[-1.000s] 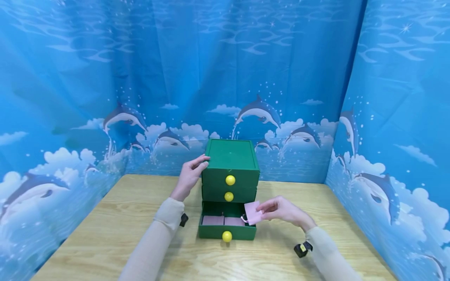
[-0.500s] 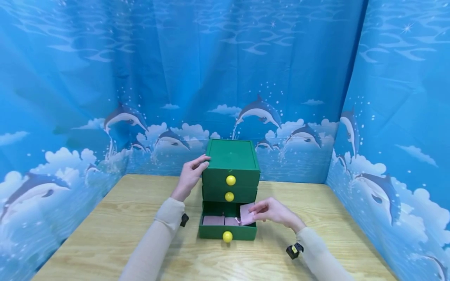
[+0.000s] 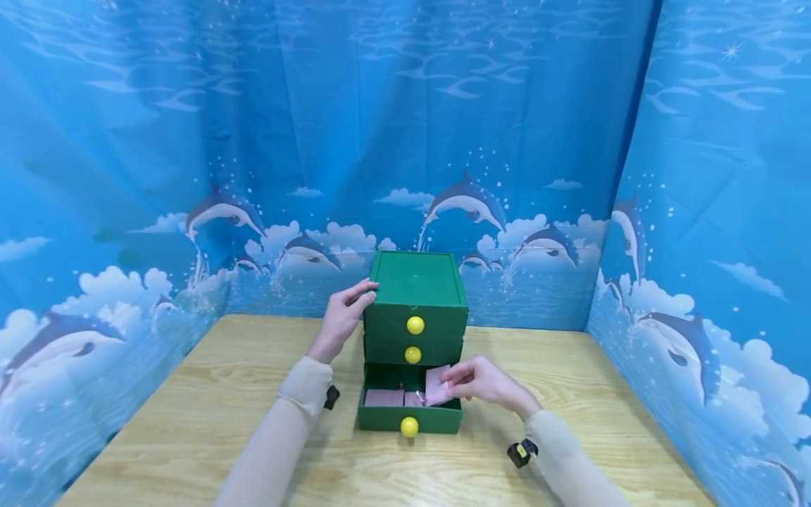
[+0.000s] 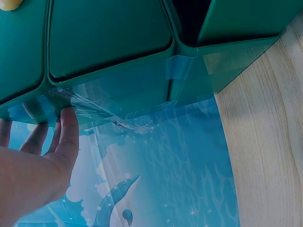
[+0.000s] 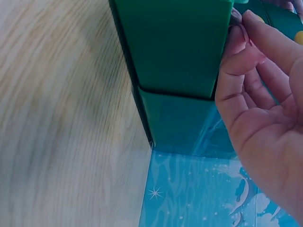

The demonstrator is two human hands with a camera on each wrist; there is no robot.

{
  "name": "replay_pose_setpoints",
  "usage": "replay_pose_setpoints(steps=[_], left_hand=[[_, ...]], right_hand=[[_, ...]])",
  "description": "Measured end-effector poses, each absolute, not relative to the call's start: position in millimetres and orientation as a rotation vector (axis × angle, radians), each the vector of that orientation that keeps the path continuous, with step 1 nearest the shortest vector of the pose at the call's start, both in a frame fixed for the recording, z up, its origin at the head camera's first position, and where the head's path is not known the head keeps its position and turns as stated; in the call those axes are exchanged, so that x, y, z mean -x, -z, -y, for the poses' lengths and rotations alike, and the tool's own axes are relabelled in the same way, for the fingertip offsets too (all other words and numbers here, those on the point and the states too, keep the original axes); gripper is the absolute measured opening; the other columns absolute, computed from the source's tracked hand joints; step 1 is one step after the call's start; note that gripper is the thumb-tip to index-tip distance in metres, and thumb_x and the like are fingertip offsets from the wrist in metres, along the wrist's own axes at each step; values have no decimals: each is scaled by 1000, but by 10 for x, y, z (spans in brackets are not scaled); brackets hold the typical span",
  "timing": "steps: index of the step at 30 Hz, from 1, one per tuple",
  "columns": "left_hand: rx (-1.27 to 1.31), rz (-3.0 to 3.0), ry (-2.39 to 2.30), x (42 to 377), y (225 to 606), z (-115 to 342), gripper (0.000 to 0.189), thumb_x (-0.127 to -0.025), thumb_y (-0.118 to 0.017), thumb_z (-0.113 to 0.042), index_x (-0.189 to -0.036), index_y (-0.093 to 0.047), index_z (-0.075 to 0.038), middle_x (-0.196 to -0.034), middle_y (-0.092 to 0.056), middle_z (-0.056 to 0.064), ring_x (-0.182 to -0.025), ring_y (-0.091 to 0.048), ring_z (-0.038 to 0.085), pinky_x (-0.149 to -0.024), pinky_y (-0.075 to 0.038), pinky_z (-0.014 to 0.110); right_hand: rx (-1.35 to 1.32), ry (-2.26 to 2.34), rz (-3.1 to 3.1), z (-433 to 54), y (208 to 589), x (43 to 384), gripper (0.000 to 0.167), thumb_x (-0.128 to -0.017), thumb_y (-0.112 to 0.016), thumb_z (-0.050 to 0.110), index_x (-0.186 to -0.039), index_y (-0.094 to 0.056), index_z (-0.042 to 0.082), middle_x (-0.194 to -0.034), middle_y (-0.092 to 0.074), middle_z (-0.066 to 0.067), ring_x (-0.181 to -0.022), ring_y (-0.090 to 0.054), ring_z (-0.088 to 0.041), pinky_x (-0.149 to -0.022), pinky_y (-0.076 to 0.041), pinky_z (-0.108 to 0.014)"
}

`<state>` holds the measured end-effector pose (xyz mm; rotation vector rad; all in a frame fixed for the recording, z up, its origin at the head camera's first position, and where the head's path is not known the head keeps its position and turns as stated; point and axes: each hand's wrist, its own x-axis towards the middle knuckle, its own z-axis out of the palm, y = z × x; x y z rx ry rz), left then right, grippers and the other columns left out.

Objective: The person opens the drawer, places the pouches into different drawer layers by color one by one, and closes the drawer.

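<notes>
A green drawer cabinet (image 3: pixel 417 278) with yellow knobs stands on the table, its bottom drawer (image 3: pixel 380 420) pulled out. My left hand (image 3: pixel 341 320) rests against the cabinet's upper left side, fingertips touching the wall in the left wrist view. With thumb and fingers, my right hand (image 3: pixel 488 384) pinches a small flat pink pouch (image 3: pixel 434 386) over the right part of the open drawer. A small light loop shows at the pouch's lower left corner. Beside it in the drawer lie more pink pieces (image 3: pixel 384 398). In the right wrist view, the right fingers (image 5: pixel 236 66) hide most of the pouch.
The wooden table (image 3: pixel 266 394) reaches out on both sides of the cabinet. Two upper drawers are closed, with yellow knobs (image 3: pixel 415 325) in front. Behind and to the right hangs a blue dolphin-print curtain (image 3: pixel 317 141).
My right hand has carried the pink pouch leftward, from above the drawer's right edge to inside its outline. My left hand and the cabinet have stayed in place.
</notes>
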<state>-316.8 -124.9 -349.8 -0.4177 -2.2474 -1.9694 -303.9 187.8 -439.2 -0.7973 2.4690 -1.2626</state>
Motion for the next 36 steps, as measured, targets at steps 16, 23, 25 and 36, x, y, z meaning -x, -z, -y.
replay_pose_setpoints(steps=[16,23,25,36], left_hand=[[442,2248,1951,3181,3490,1244,39,-102,-54,-25,-137,-57,-9,-158,-36,3,-145,-34,26,-117,-31,48],[429,2253,1948,3177,3485,1241,39,-102,-54,-25,-137,-58,-10,-158,-36,2,-145,-34,26,-117,-32,48],[425,2258,1947,3178,3487,1241,39,-102,-54,-25,-137,-58,-10,-158,-36,2,-145,-34,26,-117,-31,48],[434,2254,1950,3175,3509,1243,38,-102,-54,-25,-137,-58,-10,-158,-35,2,-146,-33,26,-117,-31,49]], right_hand=[[890,1179,-2571,-1680,4374,3035,21,-87,-74,12,-107,-75,8,-93,-75,-2,-74,-66,-6,-60,-55,-25],[891,1193,-2533,-1579,4358,3030,21,-87,-74,13,-108,-76,8,-95,-76,-3,-70,-64,-7,-57,-52,-22],[895,1201,-2514,-1546,4362,3029,20,-88,-73,12,-108,-76,7,-95,-76,-5,-69,-65,-8,-55,-52,-22],[873,1250,-2460,-1406,4432,3039,18,-88,-73,11,-105,-77,8,-92,-77,-5,-76,-70,-11,-65,-59,-29]])
